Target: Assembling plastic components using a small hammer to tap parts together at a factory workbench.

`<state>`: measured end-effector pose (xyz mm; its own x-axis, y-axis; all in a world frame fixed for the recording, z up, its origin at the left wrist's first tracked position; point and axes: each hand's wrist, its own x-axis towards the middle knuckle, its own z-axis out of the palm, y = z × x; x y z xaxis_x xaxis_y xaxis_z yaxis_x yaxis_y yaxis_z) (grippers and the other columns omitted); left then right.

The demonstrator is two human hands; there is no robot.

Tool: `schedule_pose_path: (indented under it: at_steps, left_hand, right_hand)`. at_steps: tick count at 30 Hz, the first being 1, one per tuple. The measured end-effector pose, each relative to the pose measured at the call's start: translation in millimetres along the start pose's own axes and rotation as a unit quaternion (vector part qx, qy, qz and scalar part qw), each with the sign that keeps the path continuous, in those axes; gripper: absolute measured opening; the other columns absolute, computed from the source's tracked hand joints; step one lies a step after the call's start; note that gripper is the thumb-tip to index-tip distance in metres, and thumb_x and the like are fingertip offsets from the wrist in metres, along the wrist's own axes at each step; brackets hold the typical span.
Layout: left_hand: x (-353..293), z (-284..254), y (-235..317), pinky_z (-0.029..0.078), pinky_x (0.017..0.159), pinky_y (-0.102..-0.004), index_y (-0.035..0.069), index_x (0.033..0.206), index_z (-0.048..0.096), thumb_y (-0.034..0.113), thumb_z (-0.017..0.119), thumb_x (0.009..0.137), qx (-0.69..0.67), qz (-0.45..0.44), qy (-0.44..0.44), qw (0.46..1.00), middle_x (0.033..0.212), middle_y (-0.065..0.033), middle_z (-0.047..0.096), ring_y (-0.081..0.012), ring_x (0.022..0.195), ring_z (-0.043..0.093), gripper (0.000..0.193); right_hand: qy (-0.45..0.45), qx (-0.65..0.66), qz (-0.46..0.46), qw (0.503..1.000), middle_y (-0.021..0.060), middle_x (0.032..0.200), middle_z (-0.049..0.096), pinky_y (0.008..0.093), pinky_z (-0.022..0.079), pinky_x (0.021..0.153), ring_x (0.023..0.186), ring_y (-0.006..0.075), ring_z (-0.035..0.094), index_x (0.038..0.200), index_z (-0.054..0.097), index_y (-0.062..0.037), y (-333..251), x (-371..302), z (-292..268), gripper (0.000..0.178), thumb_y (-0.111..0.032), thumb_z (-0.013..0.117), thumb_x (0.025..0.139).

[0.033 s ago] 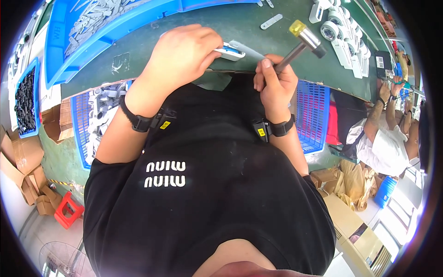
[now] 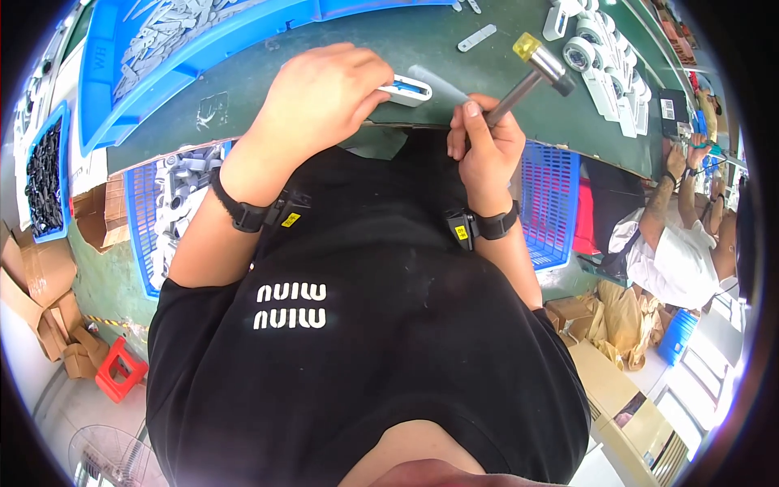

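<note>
My left hand is closed around one end of a white elongated housing, held just over the bench near its front edge. A blue piece shows inside the housing's slot. Between the fingertips of my right hand is a grey flat strip, its far end reaching toward the housing but apart from it. That same hand also grips a small mallet, tilted up to the right, with one yellow face and one dark face. My left fingers hide the housing's other end.
A blue tray of grey flat strips stands at the back left. One loose strip lies on the green bench. White wheeled parts are grouped at the right. Blue baskets flank me below the bench edge; co-workers sit far right.
My right hand has shifted very slightly to the right with the mallet. The grey strip's tip has drawn away from the housing's slot. My left hand is still.
</note>
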<state>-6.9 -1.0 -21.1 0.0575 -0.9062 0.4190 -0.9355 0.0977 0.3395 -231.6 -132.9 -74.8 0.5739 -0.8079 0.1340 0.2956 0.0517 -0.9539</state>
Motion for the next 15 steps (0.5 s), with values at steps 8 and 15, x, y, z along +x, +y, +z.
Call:
schedule_pose_path:
  at_steps: [8, 15]
  left_hand:
    - [-11.4, -8.1, 11.2, 0.053, 0.105, -0.0496, 0.013, 0.133, 0.071, 0.017, 0.086, 0.089, 0.115, -0.091, 0.111, 0.983, 0.105, -0.0088, 0.078, -0.0333, 0.102, 0.073, 0.046]
    - [-21.5, 4.6, -13.5, 0.056, 0.095, -0.0475, 0.009, 0.133, 0.071, 0.020, 0.088, 0.088, -0.122, -0.086, 0.092, 0.985, 0.102, -0.0098, 0.078, -0.0343, 0.101, 0.074, 0.049]
  right_hand:
    - [-0.019, -0.140, 0.054, 0.989, 0.0041, 0.088, 0.077, 0.0227, 0.043, 0.049, 0.054, 0.0033, 0.052, 0.125, 0.075, 0.0026, -29.8, 20.2, 4.1, 0.021, -0.010, 0.068, 0.111]
    - [-0.107, -0.167, 0.076, 0.977, -0.0012, 0.081, 0.075, 0.0202, 0.037, 0.049, 0.056, 0.0004, 0.050, 0.124, 0.080, -0.0010, -47.5, 33.5, 29.5, 0.021, -0.009, 0.070, 0.108]
